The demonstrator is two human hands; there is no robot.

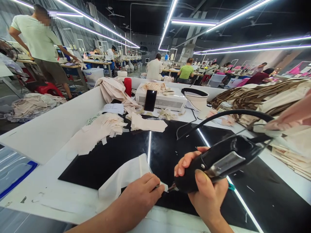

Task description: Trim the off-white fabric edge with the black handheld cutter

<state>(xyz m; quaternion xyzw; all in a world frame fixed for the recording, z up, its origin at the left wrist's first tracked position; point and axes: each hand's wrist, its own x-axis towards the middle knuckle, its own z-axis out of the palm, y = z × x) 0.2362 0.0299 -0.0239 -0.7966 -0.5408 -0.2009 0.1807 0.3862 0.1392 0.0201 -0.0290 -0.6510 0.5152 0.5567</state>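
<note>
Partly hidden, trimmer [218,161] tip (behind right hand [204,191]) meets fabric piece [126,176].

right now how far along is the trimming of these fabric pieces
Done, it seems: a heap of pale cut pieces lies at the table's left. In hand: the left hand pinches a white fabric piece while the right hand holds the black electric cutter at its edge. Left: stacked fabric at right.
</note>
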